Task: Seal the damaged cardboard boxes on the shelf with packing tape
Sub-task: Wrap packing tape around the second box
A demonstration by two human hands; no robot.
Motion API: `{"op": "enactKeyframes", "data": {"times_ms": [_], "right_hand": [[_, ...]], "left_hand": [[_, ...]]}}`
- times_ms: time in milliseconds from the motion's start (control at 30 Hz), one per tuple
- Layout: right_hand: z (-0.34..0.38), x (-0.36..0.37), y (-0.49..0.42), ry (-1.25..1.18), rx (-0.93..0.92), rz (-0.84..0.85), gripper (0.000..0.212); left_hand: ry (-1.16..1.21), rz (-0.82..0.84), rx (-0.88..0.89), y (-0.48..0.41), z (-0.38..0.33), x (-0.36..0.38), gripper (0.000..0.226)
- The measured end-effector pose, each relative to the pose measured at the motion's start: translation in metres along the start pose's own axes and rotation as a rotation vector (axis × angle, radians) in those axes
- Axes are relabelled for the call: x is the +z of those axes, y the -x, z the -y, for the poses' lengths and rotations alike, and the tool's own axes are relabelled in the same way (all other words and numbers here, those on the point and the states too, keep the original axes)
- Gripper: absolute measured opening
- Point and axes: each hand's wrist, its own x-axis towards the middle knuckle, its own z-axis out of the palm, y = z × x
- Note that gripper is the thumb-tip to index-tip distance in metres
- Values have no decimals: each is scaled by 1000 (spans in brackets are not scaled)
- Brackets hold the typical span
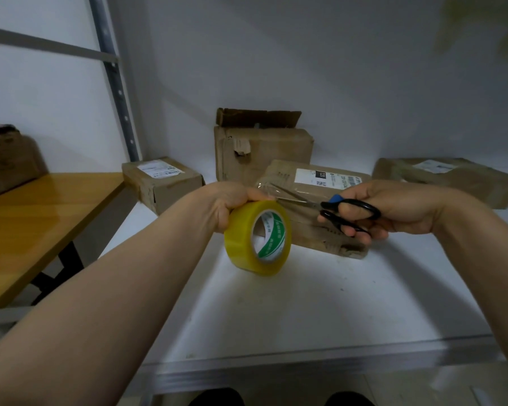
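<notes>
My left hand (232, 202) grips a yellow roll of packing tape (257, 237) above the white shelf (320, 303). A clear strip runs from the roll up to the near cardboard box (311, 197), which lies flat with a white label. My right hand (393, 210) holds black-handled scissors (335, 210), fingers through the loops. The blades are spread apart and point left at the strip, close to my left thumb. Behind stands a taller torn box (261, 150) with a raised flap.
A small labelled box (162, 183) sits at the shelf's back left and a flat box (449, 180) at the back right. A wooden table (35, 224) with another box (9, 159) stands to the left, past a metal upright (115, 80). The shelf's metal front edge (305, 367) is near me.
</notes>
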Motion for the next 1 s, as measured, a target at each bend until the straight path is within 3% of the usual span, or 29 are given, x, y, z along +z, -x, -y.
{"op": "enactKeyframes", "data": {"times_ms": [67,200,300,367,533,667,767,900,1000], "right_hand": [[2,1,-6,-2,5,9,86],[5,1,-14,-4,18,6,81],[4,-2,-16,-1,49,-28,48],[3,-3,-17,30,62,-59,36],[5,-3,-15,112,68,-70,37],[14,6,-23,126,24,-64,47],[18,8,-22,112,3,-61,46],[13,7,-2,78,24,-56,42],[8,31,-5,110,98,-21,31]], "left_hand": [[-14,8,14,0,0,2,51],[-28,-17,21,1,1,4,26],[-28,-16,22,0,1,3,24],[-31,-15,22,1,1,3,26],[-43,9,21,6,1,3,16],[-95,96,23,15,-2,14,50],[-153,120,14,23,-3,18,54],[-250,24,-46,38,-3,-9,58],[-259,-139,-40,53,-8,-25,35]]}}
